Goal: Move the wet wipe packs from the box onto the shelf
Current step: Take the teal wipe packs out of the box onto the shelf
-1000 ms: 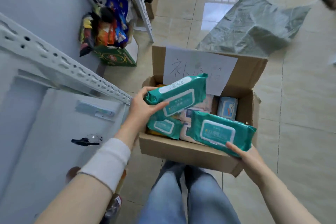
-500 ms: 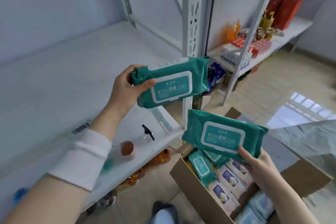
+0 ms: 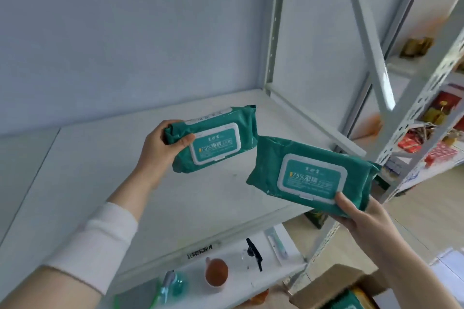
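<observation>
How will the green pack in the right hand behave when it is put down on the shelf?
The pack probably yields a little: its wrapper creases at the ends. It likely lies flat without rolling, being broad and slab-like. The right hand holds one corner alone, so it seems fairly light.

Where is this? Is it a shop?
Probably a small shop or its stockroom. White metal shelves hold red packaged goods, a barcode label marks a shelf edge, and a cardboard box is being unpacked.
</observation>
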The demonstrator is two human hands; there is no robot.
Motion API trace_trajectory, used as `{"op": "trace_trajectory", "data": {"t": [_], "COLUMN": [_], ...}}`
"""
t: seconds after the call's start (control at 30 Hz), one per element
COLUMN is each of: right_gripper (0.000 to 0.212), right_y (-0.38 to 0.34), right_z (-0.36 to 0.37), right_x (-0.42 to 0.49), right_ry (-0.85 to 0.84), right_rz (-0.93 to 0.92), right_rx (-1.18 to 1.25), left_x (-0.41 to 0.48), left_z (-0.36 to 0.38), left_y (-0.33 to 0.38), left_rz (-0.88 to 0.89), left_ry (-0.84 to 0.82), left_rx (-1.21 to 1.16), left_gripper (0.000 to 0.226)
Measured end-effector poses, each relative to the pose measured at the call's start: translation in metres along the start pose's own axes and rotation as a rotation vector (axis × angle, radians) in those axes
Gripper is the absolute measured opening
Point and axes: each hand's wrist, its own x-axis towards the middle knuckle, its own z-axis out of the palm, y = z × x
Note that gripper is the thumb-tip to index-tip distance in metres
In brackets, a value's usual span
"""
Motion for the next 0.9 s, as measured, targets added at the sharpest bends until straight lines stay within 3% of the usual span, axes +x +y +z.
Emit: {"op": "trace_trajectory", "data": {"t": [0.3,0.5,0.73,0.9], "right_gripper": [0.034,0.038,0.052,0.025], "right_y": [-0.017,-0.028,-0.026,-0.029], "right_z": [0.028,0.061,0.098,0.114], "right_x": [0.134,0.263,0.382,0.443], "right_ry": [0.013,-0.125,-0.271,-0.206], "right_rz": [-0.060,-0.116,-0.133,-0.220], "right_rx": [0.052,-0.107,-0.299,-0.559], "left_x": [0.097,0.170,0.228,0.257], "left_z": [-0.022,-0.018,-0.031,-0.044], "left_y": [-0.053,-0.095,-0.127,-0.140], "left_rz": [-0.033,-0.096,-0.070,-0.063], "left_ry": [0.036,0.106,0.048,0.050], "left_rx": [0.056,0.022,0.123,0.229], "left_gripper": [0.028,0.028,0.029,0.032]}}
